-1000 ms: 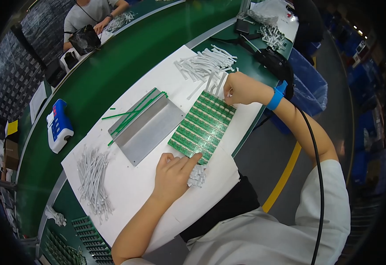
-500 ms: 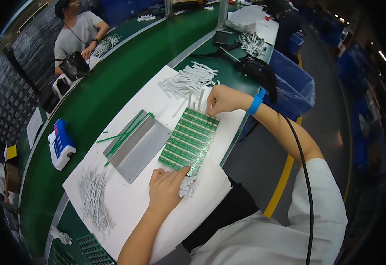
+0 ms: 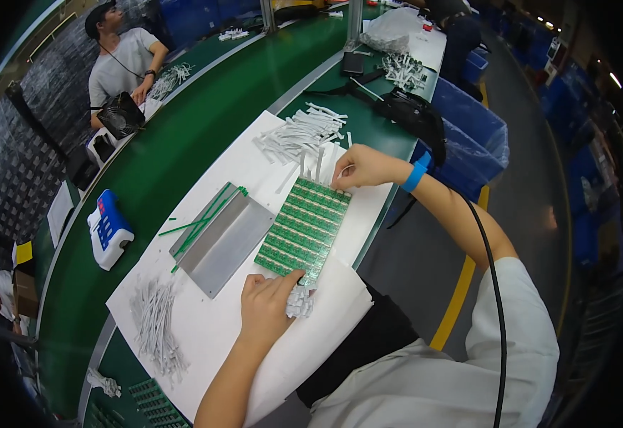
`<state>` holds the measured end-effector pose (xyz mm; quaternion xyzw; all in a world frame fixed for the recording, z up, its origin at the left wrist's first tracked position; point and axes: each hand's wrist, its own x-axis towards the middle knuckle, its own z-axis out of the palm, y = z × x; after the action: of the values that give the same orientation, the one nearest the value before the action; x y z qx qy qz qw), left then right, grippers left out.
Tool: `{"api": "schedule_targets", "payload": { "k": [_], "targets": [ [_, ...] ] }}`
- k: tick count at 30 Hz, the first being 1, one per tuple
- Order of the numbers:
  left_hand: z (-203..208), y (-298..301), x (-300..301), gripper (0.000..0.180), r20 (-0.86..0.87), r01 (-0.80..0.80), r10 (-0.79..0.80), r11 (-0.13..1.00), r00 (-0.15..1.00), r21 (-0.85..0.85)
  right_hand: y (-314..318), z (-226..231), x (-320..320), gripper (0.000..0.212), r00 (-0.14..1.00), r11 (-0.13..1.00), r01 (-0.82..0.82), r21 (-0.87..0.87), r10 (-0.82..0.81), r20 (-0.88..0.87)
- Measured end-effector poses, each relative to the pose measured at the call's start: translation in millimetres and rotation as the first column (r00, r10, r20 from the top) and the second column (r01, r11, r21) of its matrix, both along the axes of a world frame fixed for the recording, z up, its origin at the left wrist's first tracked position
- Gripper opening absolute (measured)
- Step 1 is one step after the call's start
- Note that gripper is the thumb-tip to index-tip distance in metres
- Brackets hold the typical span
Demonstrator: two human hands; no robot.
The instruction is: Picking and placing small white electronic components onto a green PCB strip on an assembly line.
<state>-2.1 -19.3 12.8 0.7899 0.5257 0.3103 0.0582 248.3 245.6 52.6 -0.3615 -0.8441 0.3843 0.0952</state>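
Left hand [image 3: 264, 310] was partly curled, its index finger extended onto the lower end of a green rectangular circuit-board panel [image 3: 303, 225] with pale rows; grip from beneath could not be told. Right hand [image 3: 365, 165] had thumb and index finger drawn together at the panel's upper right corner; whether they gripped anything could not be told. Left to right: a blue-and-white plastic device [image 3: 109, 232] stood on the green surface; a bundle of thin white strips [image 3: 158, 324] lay on white paper [image 3: 208, 335]; a grey rectangular metal tray [image 3: 234, 246] held slender green sticks [image 3: 203, 227] across its left wall. The panel lay slanted just right of the tray, on the paper. Beyond its upper end lay a loose heap of flat white strips [image 3: 301, 134]; farther right stood a blue plastic-lined bin [image 3: 479, 139].
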Motion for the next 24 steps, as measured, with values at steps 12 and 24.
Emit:
{"api": "schedule_targets", "payload": {
  "k": [12, 24],
  "targets": [
    [50.2, 59.9, -1.9, 0.026, 0.201, -0.032, 0.053, 0.994, 0.978, -0.103, -69.8, -51.4, 22.9, 0.029, 0.850, 0.749, 0.330, 0.575, 0.030, -0.526],
    [37.3, 140.1, 34.4, 0.042, -0.172, 0.253, -0.262, 0.965, 0.950, -0.072, -67.6, -48.6, 24.3, 0.023, 0.940, 0.786, 0.084, 0.613, 0.142, -0.310]
  ]
}}
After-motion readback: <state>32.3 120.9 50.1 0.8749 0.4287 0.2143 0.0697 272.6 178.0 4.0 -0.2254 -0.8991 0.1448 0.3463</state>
